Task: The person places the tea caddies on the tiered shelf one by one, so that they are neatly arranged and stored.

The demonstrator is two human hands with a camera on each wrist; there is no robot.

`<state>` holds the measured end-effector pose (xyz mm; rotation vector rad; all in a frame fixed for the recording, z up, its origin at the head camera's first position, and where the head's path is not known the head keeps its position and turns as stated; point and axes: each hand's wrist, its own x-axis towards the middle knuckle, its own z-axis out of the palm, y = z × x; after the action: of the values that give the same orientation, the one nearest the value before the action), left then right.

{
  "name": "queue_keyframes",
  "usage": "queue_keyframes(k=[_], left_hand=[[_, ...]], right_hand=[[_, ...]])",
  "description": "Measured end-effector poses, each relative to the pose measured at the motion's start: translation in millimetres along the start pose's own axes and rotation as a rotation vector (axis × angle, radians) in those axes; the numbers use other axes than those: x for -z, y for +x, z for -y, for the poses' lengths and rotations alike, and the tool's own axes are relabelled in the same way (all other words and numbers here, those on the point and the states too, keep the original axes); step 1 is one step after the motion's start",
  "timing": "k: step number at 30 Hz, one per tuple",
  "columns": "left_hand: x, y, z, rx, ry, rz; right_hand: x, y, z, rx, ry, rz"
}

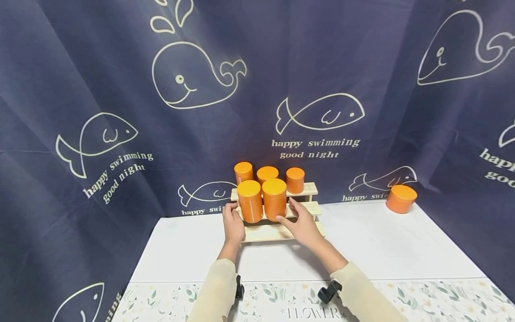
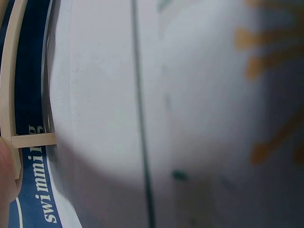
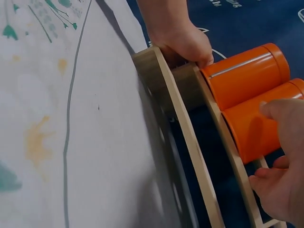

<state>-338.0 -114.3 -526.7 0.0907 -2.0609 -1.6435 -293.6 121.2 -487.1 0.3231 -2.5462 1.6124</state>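
A three-step wooden rack (image 1: 268, 232) stands on the white table against the curtain. Two tall orange canisters stand side by side on its middle step, a left one (image 1: 250, 203) and a right one (image 1: 275, 201). My left hand (image 1: 234, 226) grips the rack's left end; in the right wrist view its fingers curl about the boards (image 3: 187, 88). My right hand (image 1: 303, 226) holds the right canister, thumb (image 3: 273, 110) on its front and the other fingers at its right side near the step. The left wrist view catches only a bit of finger (image 2: 5, 175) by the rack.
On the top step behind are three smaller orange canisters: left (image 1: 243, 169), middle (image 1: 267, 172) and right (image 1: 295, 180). A short, wide orange tin (image 1: 401, 198) sits apart at the table's back right. Dark blue curtain (image 1: 257, 89) hangs behind; floral cloth (image 1: 281, 293) covers the front.
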Motion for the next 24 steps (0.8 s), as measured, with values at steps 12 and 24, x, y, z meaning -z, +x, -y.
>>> queue_keyframes(k=[12,24], left_hand=[[0.3,-0.8,-0.6,0.017,0.002,0.006],[0.1,-0.9,0.7,0.005,-0.005,-0.006]], right_hand=[[37,-20.1,-6,0.06,-0.088,-0.046],[79,-26.9,-21,0.087,-0.228,-0.148]])
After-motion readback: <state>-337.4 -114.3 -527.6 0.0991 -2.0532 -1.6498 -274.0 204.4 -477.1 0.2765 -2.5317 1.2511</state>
